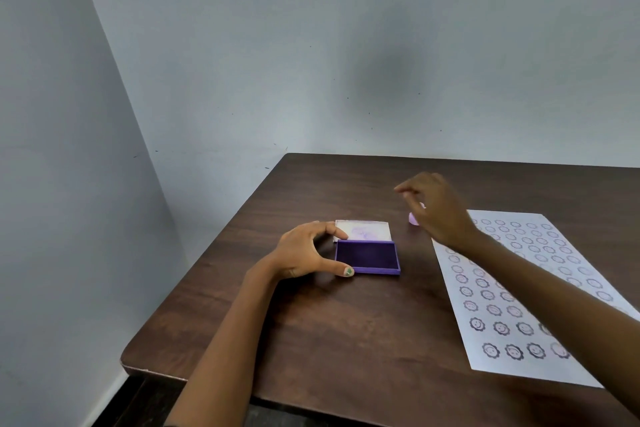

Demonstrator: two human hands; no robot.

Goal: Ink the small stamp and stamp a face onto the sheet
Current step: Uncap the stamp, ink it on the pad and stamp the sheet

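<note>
An open purple ink pad point(367, 256) lies on the table with its clear lid point(363, 230) folded back behind it. My left hand point(304, 253) grips the pad's left end, the thumb at the front corner and the index finger on the lid. A small pink stamp point(413, 218) stands on the table to the right of the pad, partly hidden by my right hand point(440, 211). That hand hovers right over the stamp with its fingers loosely spread and nothing in them. The white sheet point(519, 295), covered with several rows of stamped faces, lies at the right.
The dark wooden table point(311, 340) stands in a corner of pale walls. Its left edge runs diagonally and its front left corner is rounded. Bare wood shows between the ink pad and the sheet. My right forearm lies across the sheet.
</note>
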